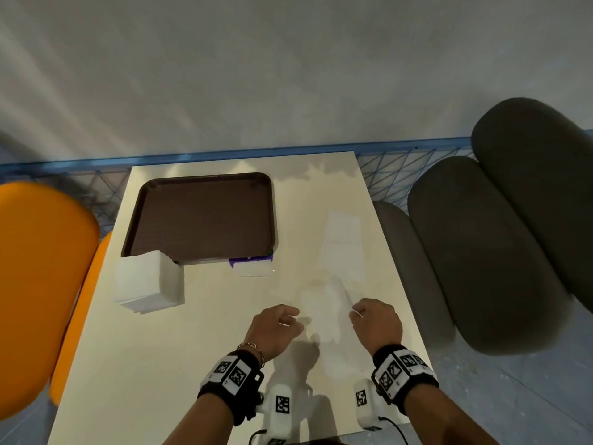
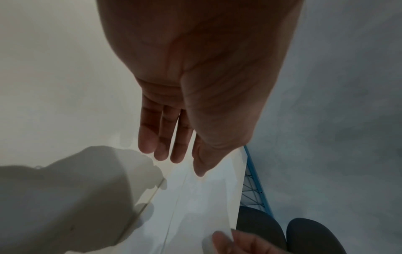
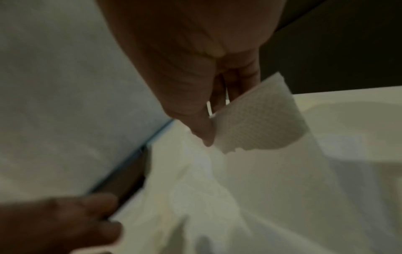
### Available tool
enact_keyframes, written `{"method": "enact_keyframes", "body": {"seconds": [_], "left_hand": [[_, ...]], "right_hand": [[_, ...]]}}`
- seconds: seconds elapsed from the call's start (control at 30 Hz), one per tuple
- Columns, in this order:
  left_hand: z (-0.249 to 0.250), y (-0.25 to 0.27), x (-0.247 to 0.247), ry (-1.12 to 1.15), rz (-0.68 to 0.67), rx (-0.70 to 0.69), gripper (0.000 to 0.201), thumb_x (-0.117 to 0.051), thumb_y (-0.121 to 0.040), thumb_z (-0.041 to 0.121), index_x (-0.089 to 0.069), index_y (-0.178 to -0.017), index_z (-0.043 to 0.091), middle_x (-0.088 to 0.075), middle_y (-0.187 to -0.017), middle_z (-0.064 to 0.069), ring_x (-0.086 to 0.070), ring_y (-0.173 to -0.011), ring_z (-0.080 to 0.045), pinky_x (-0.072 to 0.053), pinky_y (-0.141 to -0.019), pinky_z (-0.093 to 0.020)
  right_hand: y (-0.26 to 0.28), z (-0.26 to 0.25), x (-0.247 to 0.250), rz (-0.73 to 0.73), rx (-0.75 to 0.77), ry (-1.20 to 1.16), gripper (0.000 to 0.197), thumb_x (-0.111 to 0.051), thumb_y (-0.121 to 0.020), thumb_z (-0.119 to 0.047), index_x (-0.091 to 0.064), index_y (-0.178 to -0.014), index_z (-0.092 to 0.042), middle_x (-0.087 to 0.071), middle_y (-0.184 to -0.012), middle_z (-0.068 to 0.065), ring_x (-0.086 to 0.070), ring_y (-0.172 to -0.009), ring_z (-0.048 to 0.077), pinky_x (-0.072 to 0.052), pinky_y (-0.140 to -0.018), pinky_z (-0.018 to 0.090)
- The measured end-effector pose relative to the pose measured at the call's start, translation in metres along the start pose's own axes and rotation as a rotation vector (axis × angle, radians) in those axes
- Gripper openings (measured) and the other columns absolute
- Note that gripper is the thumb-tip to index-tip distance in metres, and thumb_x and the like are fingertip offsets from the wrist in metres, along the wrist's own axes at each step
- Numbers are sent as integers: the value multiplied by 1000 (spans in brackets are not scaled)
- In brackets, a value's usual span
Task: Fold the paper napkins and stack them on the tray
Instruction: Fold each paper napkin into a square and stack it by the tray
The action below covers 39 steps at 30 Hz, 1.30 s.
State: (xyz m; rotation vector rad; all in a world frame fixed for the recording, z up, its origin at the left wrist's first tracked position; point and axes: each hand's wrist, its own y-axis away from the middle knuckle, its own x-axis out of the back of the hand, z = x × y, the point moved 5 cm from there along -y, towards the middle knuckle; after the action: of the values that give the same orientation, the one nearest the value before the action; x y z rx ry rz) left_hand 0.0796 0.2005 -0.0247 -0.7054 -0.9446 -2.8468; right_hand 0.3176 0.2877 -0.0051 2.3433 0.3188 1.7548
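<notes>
A white paper napkin (image 1: 324, 316) hangs blurred above the cream table (image 1: 192, 348), near its front right. My right hand (image 1: 356, 311) pinches one corner of this napkin (image 3: 261, 120) between thumb and fingers (image 3: 204, 127), and the sheet drapes down to the table. My left hand (image 1: 293, 317) hovers at the napkin's left side. In the left wrist view its fingers (image 2: 163, 141) are straight over the sheet (image 2: 195, 206) and hold nothing. The brown tray (image 1: 199, 213) lies bare at the back left. A thick stack of white napkins (image 1: 144, 281) stands at its front left corner.
Another white napkin (image 1: 341, 245) lies flat at the right of the table. A purple-edged packet (image 1: 252, 264) sticks out from under the tray's front edge. An orange chair (image 1: 38, 268) is at the left, dark grey cushions (image 1: 481, 252) at the right, and a blue mesh rail (image 1: 401, 168) behind.
</notes>
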Motion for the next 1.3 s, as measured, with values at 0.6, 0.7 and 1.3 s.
{"method": "enact_keyframes", "body": {"seconds": [0.6, 0.7, 1.3], "left_hand": [[22, 11, 0, 1174, -127, 277, 55, -90, -72, 24, -69, -119, 1, -76, -109, -14, -73, -92, -25, -61, -86, -37], [29, 13, 7, 1171, -67, 158, 37, -84, -86, 17, -65, -115, 4, -71, -111, -16, -68, -98, -27, -62, -85, -35], [18, 10, -26, 769, 249, 295, 121, -99, -48, 15, -42, -155, 6, -59, -144, -15, -71, -110, -30, -63, -90, -44]], "right_hand": [[6, -62, 71, -249, 180, -767, 23, -92, -82, -23, -80, -99, -33, -77, -87, -6, -69, -70, 9, -54, -65, 22], [2, -52, 69, -181, 116, -790, 19, -92, -81, -22, -80, -94, -30, -76, -79, -8, -68, -69, 4, -49, -61, 15], [0, -29, 30, -298, 151, -375, 15, -74, -93, -17, -71, -86, -29, -69, -98, -16, -65, -100, 9, -54, -89, 27]]}}
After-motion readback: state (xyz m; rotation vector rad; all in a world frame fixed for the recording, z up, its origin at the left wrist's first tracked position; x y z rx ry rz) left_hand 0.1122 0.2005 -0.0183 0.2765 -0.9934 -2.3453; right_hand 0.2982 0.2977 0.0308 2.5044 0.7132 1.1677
